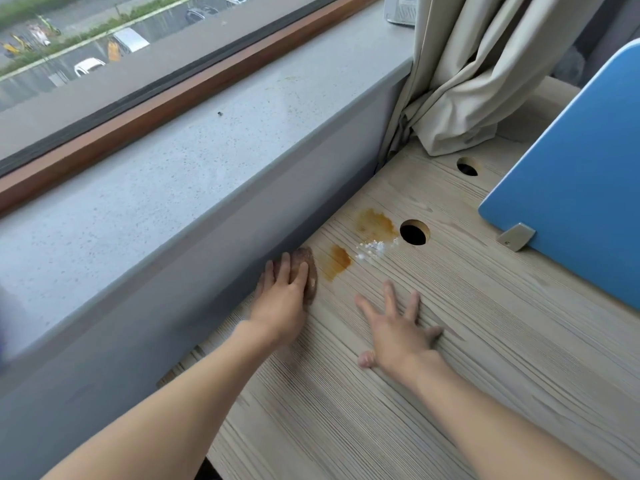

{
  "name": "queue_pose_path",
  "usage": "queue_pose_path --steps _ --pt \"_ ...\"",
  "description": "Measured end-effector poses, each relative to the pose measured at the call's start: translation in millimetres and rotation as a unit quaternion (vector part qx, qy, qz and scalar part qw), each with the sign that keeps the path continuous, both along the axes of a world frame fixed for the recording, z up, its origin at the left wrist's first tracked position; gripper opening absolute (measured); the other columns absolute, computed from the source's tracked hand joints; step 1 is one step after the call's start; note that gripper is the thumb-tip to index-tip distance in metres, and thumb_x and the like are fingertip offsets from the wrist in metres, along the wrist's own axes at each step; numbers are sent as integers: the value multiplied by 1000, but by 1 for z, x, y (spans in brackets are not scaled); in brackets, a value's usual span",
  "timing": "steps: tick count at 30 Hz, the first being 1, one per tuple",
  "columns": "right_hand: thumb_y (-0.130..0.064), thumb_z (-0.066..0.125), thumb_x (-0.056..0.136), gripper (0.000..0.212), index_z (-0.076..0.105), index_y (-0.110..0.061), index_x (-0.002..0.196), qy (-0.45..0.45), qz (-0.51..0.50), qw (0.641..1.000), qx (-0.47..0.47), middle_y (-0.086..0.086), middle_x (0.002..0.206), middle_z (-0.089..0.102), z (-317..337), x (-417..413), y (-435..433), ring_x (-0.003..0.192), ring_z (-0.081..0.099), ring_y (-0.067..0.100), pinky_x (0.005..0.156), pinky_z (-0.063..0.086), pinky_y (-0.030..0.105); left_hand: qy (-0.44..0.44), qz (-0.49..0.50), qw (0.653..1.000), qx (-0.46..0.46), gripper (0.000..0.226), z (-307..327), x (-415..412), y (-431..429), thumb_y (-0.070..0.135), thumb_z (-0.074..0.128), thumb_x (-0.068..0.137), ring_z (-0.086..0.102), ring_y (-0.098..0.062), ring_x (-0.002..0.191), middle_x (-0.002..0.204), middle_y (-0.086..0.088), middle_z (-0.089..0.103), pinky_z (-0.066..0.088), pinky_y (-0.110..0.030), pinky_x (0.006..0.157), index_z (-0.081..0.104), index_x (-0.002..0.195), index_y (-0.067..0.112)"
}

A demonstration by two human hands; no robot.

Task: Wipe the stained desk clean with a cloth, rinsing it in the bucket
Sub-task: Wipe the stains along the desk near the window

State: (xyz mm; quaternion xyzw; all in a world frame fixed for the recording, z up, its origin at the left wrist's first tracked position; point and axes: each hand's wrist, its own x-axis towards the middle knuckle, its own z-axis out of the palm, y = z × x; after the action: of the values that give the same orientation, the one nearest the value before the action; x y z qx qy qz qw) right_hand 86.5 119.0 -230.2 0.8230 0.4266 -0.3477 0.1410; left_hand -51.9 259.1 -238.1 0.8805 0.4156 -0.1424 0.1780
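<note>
Left hand (282, 296) pressed flat on cloth (310, 271), orange stain (337, 266) just right of it; right hand (398, 327) splayed on worktop (467, 358), holding nothing.

Most of the brown cloth (311, 275) sits under the left hand (282, 299), and only its right edge pokes out. The blue divider panel (581, 174) runs off the right edge of the frame, and the curtain (485, 71) runs off the top. Top middle, some whitish boxy thing (401, 10) is chopped by the frame, no idea what it is. The dark speck (220, 114) on the windowsill (173, 174) is too tiny to call. There's a pale blurry smear (4, 327) at the far left.
</note>
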Motion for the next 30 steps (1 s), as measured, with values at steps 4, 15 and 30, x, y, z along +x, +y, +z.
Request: queue_pose_path --steps 4,15,30 --pt "-45 76 84 109 -9 -50 153 3 -1 1000 -5 7 159 -36 -1 0 2 143 -25 54 100 17 86 7 -25 999 24 72 -3 -2 -17 9 34 97 -13 -43 150 165 -14 -17 -1 -47 124 2 160 21" --pt "-53 75 82 110 -9 -53 152 9 11 1000 -11 3 159 -36 2 7 4 145 -23 52 101 22 83 21 -129 991 16 84 -2 -11 -37 5 43 94 -19 -38 150 164 -8 -22 0 -45 124 -4 160 24" --pt "-40 83 78 121 -14 -56 150 0 -26 999 -22 7 159 -36 5 34 0 144 -21 54 100 25 83 13 -106 994 37 79 -3 17 -28 7 40 96 -16 -41 150 165 -11 -18 -1 -47 123 -2 160 24"
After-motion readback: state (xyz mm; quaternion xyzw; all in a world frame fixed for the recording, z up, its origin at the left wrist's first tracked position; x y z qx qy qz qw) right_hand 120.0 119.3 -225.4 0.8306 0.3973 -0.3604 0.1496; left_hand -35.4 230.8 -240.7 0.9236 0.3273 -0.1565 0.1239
